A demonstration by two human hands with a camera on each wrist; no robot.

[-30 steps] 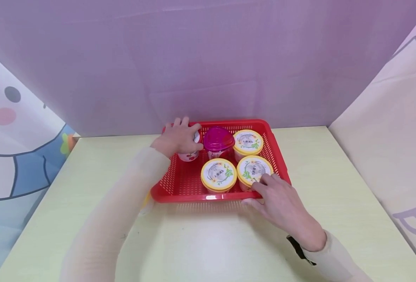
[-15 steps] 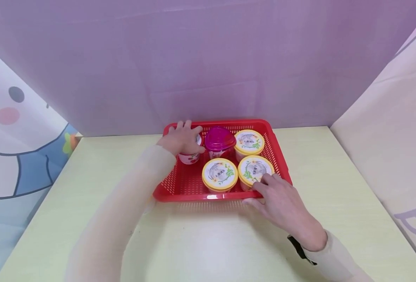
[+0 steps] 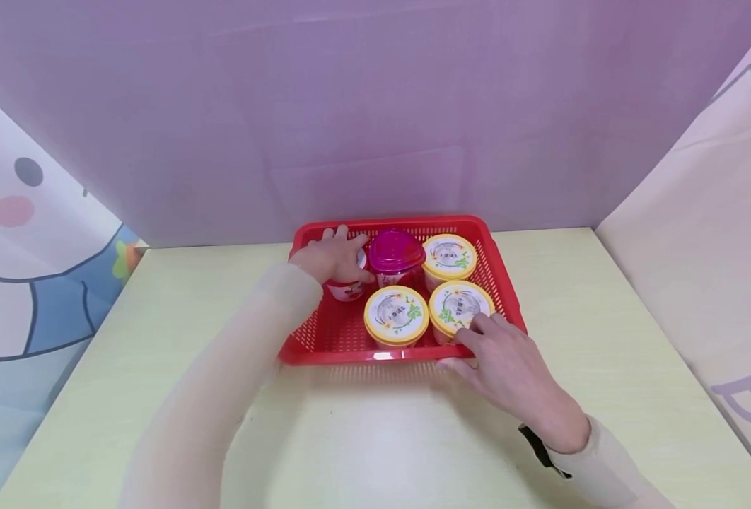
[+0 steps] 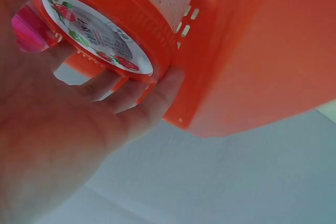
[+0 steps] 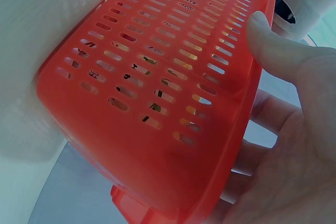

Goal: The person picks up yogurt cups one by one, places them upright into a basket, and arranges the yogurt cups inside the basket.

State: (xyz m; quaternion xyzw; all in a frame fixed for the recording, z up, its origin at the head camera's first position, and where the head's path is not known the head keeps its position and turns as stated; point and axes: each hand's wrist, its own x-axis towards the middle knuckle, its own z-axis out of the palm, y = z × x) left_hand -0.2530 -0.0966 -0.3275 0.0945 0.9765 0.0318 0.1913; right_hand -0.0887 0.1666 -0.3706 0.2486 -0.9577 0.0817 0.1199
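My left hand (image 3: 332,258) holds a tub (image 3: 348,290) by its red lid from above, at the back left inside the red plastic basket (image 3: 337,358). In the left wrist view, fingers and thumb span the lid (image 4: 97,35), which has a white label with strawberries. My right hand (image 3: 509,360) grips the basket's front right rim, thumb outside and fingers over the edge. Beside the held tub stands one with a magenta lid (image 3: 396,251). Yellow-lidded tubs fill the right part: one at the back (image 3: 450,256), one front middle (image 3: 396,314), and one front right (image 3: 457,305).
The basket stands on a pale wooden table (image 3: 375,438), close to a purple cloth backdrop (image 3: 375,127). Printed cloth panels rise at the left (image 3: 25,283) and right (image 3: 700,212). In the right wrist view, the slotted basket wall (image 5: 142,150) hides most of the tubs.
My left hand and the red-lidded tub have shifted slightly toward me and to the right inside the basket. My right hand stays on the rim.
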